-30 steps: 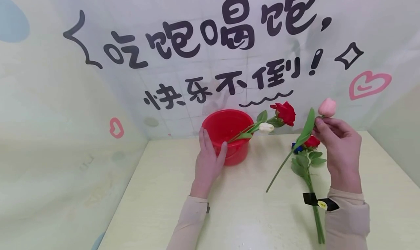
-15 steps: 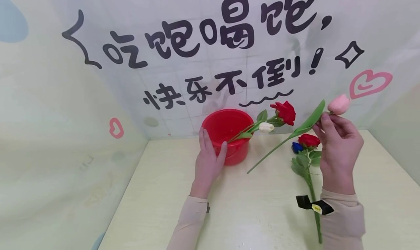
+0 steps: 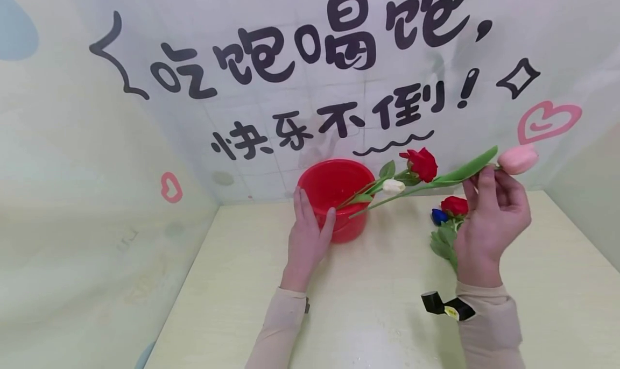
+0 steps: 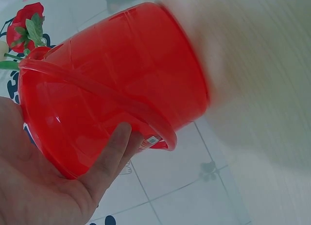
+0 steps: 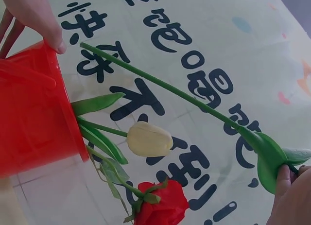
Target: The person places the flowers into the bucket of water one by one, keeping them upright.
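Observation:
In the head view my left hand (image 3: 307, 240) rests against the left front of a red bucket (image 3: 351, 232), fingers straight and spread along its side near the rim. The left wrist view shows the fingers (image 4: 112, 152) lying on the bucket's wall by its handle (image 4: 104, 91). My right hand (image 3: 494, 218) pinches a pink tulip (image 3: 518, 159) just below its head, beside the green leaf (image 3: 467, 167). Its stem (image 5: 160, 86) slants down to the left, the bare end overlapping the bucket's front rim in the head view. A red rose (image 3: 421, 164) and white tulip (image 3: 393, 186) lean out of the bucket.
Another red rose (image 3: 454, 205) and a blue flower (image 3: 439, 217) lie on the table (image 3: 242, 304), their stems partly hidden by my right hand. A printed wall sheet (image 3: 271, 105) stands close behind the bucket.
My right hand has swung the pink tulip flatter, its head moving right and its stem end rising leftward toward the bucket. My right forearm has shifted left. The left hand stays put.

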Available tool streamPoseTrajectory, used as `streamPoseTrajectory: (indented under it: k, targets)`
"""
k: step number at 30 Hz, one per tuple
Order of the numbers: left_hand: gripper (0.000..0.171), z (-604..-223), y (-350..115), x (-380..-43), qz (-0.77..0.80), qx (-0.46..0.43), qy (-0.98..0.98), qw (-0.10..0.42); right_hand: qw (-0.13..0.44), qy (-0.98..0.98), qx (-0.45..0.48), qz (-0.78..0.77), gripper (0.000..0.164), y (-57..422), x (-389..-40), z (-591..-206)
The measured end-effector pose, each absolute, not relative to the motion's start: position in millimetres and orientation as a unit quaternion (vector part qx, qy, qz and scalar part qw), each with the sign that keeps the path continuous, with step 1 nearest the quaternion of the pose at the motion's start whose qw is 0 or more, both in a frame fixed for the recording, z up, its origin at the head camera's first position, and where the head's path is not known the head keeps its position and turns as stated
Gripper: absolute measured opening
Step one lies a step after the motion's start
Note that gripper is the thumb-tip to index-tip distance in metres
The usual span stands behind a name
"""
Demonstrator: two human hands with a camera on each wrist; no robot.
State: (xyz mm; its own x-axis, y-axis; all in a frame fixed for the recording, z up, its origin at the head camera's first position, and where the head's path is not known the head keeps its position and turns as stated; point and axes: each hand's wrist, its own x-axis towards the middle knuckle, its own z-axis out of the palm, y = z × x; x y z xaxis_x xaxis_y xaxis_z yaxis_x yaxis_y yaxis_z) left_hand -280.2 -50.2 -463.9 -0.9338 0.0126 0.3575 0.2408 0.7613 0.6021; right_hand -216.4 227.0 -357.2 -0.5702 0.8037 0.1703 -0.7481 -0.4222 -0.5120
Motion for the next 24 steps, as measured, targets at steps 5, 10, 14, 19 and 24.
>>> streamPoseTrajectory:
  k: [5,10,14,19,24]
  targets:
    - [0.103,-465,-50,-281,-0.335,-0.067,-0.925,0.167,0.503,-0.284,-0.057,0.815,0.043,214,-217,-357]
    - [0.104,-465,-50,-281,-0.336,-0.065,-0.925,0.166,0.524,-0.289,-0.049,0.800,0.035,201,-220,-363]
    - [0.104,-465,-50,-281,-0.336,-0.066,-0.925,0.164,0.529,-0.302,-0.037,0.793,0.033,193,-224,-369]
    - [0.104,-464,-49,-280,-0.336,-0.064,-0.926,0.163,0.523,-0.332,-0.014,0.785,0.033,180,-227,-376]
    - [0.104,-463,-49,-280,-0.335,-0.063,-0.926,0.162,0.486,-0.330,-0.004,0.809,0.036,167,-229,-381]
